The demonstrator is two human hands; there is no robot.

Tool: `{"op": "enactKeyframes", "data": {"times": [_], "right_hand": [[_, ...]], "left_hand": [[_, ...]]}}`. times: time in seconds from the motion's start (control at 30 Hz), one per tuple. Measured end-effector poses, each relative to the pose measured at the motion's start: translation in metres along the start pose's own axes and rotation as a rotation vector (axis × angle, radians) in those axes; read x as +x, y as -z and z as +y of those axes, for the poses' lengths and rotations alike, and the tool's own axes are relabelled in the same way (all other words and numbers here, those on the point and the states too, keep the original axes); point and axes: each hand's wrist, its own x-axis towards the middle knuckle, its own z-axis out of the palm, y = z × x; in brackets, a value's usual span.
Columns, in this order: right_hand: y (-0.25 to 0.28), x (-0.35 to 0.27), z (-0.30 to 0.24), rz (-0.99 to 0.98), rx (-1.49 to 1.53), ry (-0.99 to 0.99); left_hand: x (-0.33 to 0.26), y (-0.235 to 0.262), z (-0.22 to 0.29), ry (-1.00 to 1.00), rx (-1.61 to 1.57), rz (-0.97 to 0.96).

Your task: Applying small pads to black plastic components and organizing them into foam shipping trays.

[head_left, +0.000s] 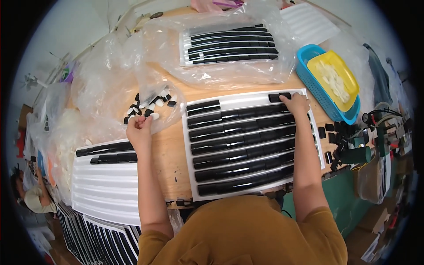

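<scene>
My left hand (139, 129) is closed, its thumb and fingertips pinching a small white oval piece (154, 116). Just beyond it lies a loose pile of black and white pieces (148, 106) on clear plastic. My right hand (297, 103) grips a glossy black block (279, 96) at the right end of the far row in a white ribbed tray (243, 101). A shorter black strip (203, 107) occupies the left end of that row. Nearer rows hold black blocks laid end to end. The fingers' undersides are hidden in both hands.
A second white tray (104, 185) with a few black blocks lies at left. Another filled tray (232, 44) rests on plastic film at the back. A blue basket (316, 95) holding a yellow basket (349, 79) stands right, near loose black blocks (338, 137). A person (37, 194) is far left.
</scene>
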Motion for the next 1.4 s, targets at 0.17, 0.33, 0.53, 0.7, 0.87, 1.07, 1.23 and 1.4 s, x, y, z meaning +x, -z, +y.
{"op": "enactKeyframes", "data": {"times": [0.17, 0.33, 0.53, 0.7, 0.87, 1.07, 1.23, 1.4], "right_hand": [[-0.015, -0.006, 0.005, 0.125, 0.079, 0.157], [-0.015, -0.011, 0.007, 0.094, 0.623, 0.181], [0.051, -0.123, -0.035, -0.572, 1.442, 0.351], [0.071, -0.184, -0.051, -0.940, 1.490, 0.424], [0.073, -0.183, -0.045, -0.844, 1.254, 0.629], [0.075, -0.198, -0.052, -0.899, 1.302, 0.646], [0.085, -0.205, -0.052, -0.941, 1.387, 0.563], [0.093, -0.208, -0.051, -0.947, 1.356, 0.550]], "left_hand": [[-0.059, -0.013, 0.062, 0.256, -0.398, -0.259], [-0.094, -0.013, 0.071, 0.501, -0.626, -0.394], [-0.123, -0.019, 0.085, 0.568, -0.766, -0.641], [-0.133, -0.019, 0.099, 0.471, -0.706, -0.714], [-0.134, -0.010, 0.106, 0.467, -0.641, -0.703], [-0.140, -0.011, 0.109, 0.409, -0.627, -0.754], [-0.146, -0.011, 0.113, 0.365, -0.635, -0.770], [-0.149, -0.009, 0.125, 0.371, -0.661, -0.743]]}}
